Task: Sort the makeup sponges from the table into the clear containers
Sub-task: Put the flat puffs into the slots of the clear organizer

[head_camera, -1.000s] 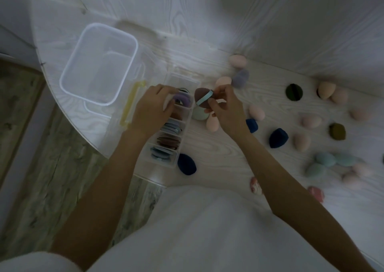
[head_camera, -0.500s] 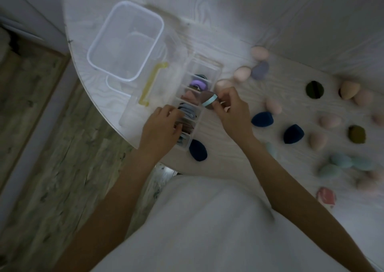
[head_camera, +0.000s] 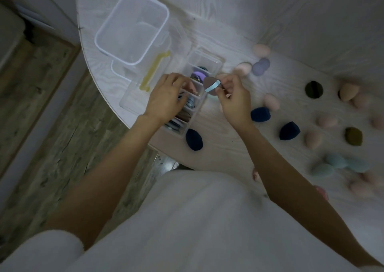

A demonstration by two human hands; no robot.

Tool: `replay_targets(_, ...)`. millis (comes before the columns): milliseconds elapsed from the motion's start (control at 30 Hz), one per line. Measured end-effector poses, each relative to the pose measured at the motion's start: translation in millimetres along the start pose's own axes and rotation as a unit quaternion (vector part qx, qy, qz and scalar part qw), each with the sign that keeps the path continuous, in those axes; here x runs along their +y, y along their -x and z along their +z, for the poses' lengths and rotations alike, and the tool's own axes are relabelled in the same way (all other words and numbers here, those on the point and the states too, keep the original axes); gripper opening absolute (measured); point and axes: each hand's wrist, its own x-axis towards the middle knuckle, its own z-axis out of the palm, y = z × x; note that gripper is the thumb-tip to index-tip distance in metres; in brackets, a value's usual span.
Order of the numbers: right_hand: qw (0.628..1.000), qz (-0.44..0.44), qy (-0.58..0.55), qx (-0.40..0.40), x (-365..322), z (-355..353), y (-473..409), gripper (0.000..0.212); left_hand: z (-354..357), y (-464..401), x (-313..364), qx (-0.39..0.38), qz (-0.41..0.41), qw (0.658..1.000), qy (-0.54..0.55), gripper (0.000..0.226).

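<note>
A narrow clear divided container (head_camera: 216, 63) lies on the white table, its cells holding flat sponges, one purple (head_camera: 198, 73). My right hand (head_camera: 233, 99) pinches a flat brown puff with a light-blue strap (head_camera: 211, 84) just above the container's right wall. My left hand (head_camera: 166, 99) rests on the container's middle cells, fingers curled over the left wall. Several egg-shaped sponges lie loose to the right: dark blue (head_camera: 260, 114), pink (head_camera: 271, 102), teal (head_camera: 336, 160), olive (head_camera: 353, 136).
A large clear tub (head_camera: 108, 24) stands at the back left, beside a clear lid with a yellow handle (head_camera: 154, 72). The table's curved front edge (head_camera: 116, 99) drops to a wooden floor on the left. A dark blue sponge (head_camera: 193, 139) sits at the container's near end.
The view has shifted, so everything sits further right and lower in frame. My left hand slid down along the container, then back up over its middle cells. The brown puff stays in my right hand.
</note>
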Motion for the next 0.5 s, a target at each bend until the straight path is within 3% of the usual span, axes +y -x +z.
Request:
replay_targets(167, 1.000, 0.000, -0.005, 0.000, 1, -6, -5, 0.014, 3, -20, 2, -0.039, -0.023, 0.994, -0.101, 0.034)
replay_targets(500, 0.999, 0.008, -0.026, -0.030, 2, -9, -13, 0.017, 7, -22, 3, -0.081, -0.006, 0.984, -0.158, 0.042)
